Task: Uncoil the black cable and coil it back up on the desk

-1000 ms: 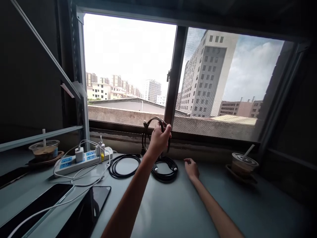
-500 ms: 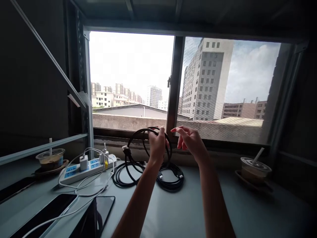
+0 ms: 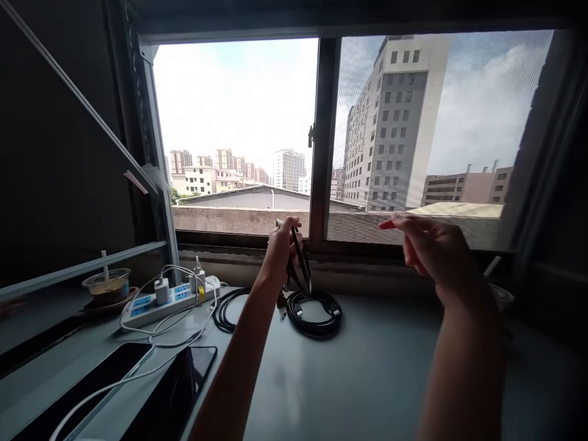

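My left hand (image 3: 281,248) is closed around a looped black cable (image 3: 301,263), which hangs edge-on just above the desk by the window sill. A dark plug with a metal tip (image 3: 282,304) dangles beneath that hand. My right hand (image 3: 429,254) is raised off to the right, fingers loosely bent and apart, with nothing visible in it. Below and between the hands, a coiled black cable (image 3: 315,334) with silver plugs lies on the desk. Another black cable coil (image 3: 224,318) rests to its left, partly hidden by my left forearm.
A white power strip (image 3: 177,297) with chargers and white cords stands at left. Two dark-screened devices, a phone-like one (image 3: 105,373) and a tablet-like one (image 3: 172,392), lie in front. Drink cups stand at far left (image 3: 108,286) and, behind my right arm, at right (image 3: 501,295).
My right hand has moved right, away from the cable. The loop in my left hand has turned from face-on to edge-on, its plug swinging below. The view has shifted slightly.
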Motion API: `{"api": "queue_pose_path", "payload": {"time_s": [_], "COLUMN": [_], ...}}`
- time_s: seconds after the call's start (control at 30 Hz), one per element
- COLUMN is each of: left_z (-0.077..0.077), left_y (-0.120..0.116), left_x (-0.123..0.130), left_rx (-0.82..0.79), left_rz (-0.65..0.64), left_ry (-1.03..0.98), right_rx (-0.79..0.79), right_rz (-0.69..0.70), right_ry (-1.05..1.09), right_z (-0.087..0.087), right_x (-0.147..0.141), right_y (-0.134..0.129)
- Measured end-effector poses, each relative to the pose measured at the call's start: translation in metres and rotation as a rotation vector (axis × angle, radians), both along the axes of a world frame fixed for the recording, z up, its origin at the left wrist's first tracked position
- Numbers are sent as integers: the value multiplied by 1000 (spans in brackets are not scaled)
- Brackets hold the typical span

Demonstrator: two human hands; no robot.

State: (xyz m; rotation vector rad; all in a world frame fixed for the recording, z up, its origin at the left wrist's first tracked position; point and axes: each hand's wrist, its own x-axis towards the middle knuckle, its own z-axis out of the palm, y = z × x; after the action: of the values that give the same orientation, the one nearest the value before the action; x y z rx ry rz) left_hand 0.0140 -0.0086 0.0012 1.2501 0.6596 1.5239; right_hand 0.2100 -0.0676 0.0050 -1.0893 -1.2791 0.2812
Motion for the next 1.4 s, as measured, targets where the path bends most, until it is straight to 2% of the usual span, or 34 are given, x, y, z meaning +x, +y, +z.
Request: {"api": "queue_pose_path", "payload": {"time_s": [0.13, 0.2, 0.27, 0.33, 0.43, 0.53, 0.7, 0.87, 0.97, 1.07, 1.2, 1.4], "left_z": [6, 7, 6, 4, 1, -3, -5, -6, -9, -12, -11, -5], "left_y": [-9, -14, -18, -20, -21, -23, -33, -37, -33, -29, -30, -38], "left_x": [-8, -9, -6, -3, 4, 12, 22, 29, 32, 33, 32, 26], "left_rx": [27, 31, 9, -9, 14, 40, -13, -29, -12, 22, 35, -5], "left_rz": [-80, -87, -71, -47, -35, -84, -201, -161, -147, -96, -91, -134], "left_ry": [-127, -82, 44, 171, 257, 265, 261, 200, 276, 327, 272, 188], "right_rx": [-28, -62, -77, -115, -243, -354, -377, -454, -518, -500, -452, -540], "right_rz": [111, 163, 185, 219, 326, 435, 569, 568, 536, 488, 444, 535], "right_ry": [87, 61, -4, -124, -318, -451, -541, -554, -499, -419, -403, -514], "right_z": [3, 4, 6, 6, 5, 2, -4, -6, -5, -4, -1, 0], "right_x": [7, 3, -4, -11, -20, -27, -35, -31, -22, -13, -7, -14], "right_y": [-25, -32, -34, -34, -30, -24, -14, -9, -10, -14, -21, -25]}}
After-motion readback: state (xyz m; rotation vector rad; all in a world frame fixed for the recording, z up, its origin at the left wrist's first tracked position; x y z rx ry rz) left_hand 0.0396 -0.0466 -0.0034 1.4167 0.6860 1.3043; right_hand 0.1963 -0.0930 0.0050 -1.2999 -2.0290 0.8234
